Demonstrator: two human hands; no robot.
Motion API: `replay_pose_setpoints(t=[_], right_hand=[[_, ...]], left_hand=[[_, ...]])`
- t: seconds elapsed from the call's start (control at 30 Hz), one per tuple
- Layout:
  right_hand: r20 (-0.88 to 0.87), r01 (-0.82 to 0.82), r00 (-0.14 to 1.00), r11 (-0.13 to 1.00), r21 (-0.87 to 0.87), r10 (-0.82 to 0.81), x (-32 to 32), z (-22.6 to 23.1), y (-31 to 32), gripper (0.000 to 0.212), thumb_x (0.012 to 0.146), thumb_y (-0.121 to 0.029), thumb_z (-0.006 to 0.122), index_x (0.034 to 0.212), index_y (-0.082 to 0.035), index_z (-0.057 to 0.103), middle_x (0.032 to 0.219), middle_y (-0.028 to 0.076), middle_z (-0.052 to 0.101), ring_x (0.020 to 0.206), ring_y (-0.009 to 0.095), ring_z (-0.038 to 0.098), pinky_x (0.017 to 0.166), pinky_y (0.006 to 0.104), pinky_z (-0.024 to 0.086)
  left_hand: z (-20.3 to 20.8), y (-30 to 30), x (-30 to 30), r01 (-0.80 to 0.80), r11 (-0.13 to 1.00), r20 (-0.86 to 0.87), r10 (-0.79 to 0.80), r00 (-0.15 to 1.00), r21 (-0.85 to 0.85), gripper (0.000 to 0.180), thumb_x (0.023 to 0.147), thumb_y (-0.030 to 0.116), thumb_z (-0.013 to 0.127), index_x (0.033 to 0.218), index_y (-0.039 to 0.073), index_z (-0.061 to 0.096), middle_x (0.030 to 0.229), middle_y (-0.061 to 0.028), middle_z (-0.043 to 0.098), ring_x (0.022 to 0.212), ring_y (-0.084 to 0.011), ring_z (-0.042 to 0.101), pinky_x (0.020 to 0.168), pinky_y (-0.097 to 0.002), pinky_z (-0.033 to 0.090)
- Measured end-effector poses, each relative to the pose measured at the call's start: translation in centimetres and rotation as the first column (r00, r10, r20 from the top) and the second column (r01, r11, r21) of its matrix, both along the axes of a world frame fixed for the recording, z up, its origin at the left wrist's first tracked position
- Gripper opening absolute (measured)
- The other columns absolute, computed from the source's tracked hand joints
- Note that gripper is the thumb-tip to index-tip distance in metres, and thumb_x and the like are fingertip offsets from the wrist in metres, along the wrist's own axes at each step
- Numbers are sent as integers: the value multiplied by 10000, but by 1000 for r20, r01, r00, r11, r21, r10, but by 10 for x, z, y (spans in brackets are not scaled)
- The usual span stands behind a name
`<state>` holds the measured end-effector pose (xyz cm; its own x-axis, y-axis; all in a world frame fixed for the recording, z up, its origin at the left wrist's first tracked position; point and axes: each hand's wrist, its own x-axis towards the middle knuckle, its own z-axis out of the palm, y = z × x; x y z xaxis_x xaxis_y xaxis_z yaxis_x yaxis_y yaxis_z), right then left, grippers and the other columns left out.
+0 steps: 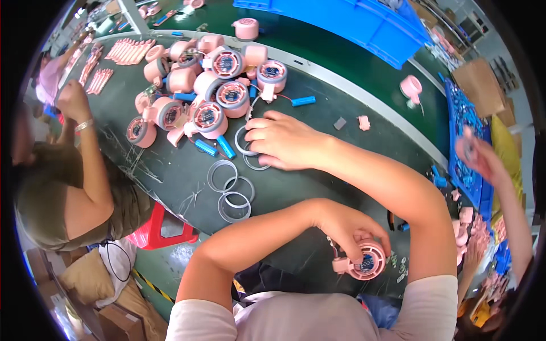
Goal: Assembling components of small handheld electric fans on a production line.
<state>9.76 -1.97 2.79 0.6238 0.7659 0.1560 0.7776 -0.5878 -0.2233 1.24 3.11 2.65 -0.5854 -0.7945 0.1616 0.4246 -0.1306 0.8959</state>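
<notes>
My left hand (pixel 352 227) is closed round a pink round housing (pixel 367 262) near the table's front edge. A blue circuit board shows inside its slotted face. Reaching across to the left, my right hand (pixel 284 141) has its fingers curled on a grey ring (pixel 239 136), with another grey ring (pixel 253 163) partly under the fingers. Several loose grey rings (pixel 219 161) lie overlapping nearer to me. Beyond my right hand is a heap of pink housings (pixel 208 117), many with grey rims, boards and blue battery cells (pixel 226 146) on wires.
A conveyor belt (pixel 335 77) with a raised pale rail (pixel 352 102) runs behind the table and carries a blue crate (pixel 341 25). Pink handle parts (pixel 131 51) lie at the far left. Co-workers sit on both sides; one person's arm (pixel 94 153) is at left, another's hand (pixel 478 156) at right.
</notes>
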Motion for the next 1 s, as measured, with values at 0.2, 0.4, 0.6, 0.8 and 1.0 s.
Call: replay_pose_setpoints(t=[0.2,0.4,0.6,0.8,1.0], right_hand=[[-553,574,813,414,706,-184,-48,22,-59,111,831,-132,661,836,-24,641,1291,110,474,1138,221,479,905,369,409],[-484,656,722,-267,706,494,-138,26,-142,472,989,-407,310,793,-38,529,1421,289,268,1268,432,369,962,439,451],[-385,564,794,-337,754,470,-169,26,-152,416,976,-406,340,1118,-50,501,1402,292,305,1209,402,433,908,411,456],[-598,595,790,-69,801,-131,-188,41,-153,761,732,-350,740,1309,5,393,1288,217,476,1139,296,516,947,386,407],[-126,510,847,725,463,-516,-196,68,-141,639,602,-24,769,1203,-60,554,1216,98,569,1063,291,513,930,376,397]], left_hand=[[-8,-1,2,25,999,-114,-28,993,-23,643,771,170,699,1252,-10,313,1083,-135,578,912,-164,573,753,-300,499],[-6,-9,3,-172,979,-294,196,936,106,569,889,279,620,1297,74,279,1201,-124,518,1041,-177,543,780,-308,503],[-13,-8,1,-474,867,-293,498,816,152,675,851,388,641,1352,90,302,1314,-116,425,1194,-241,462,923,-375,458],[-11,-18,8,-730,631,-237,775,585,262,769,856,243,615,1453,105,150,1242,-146,485,1020,-279,586,841,-354,500],[-7,-17,9,-771,609,-193,792,579,185,981,694,-139,686,1467,98,131,1351,-92,394,1148,-194,491,889,-341,492]])
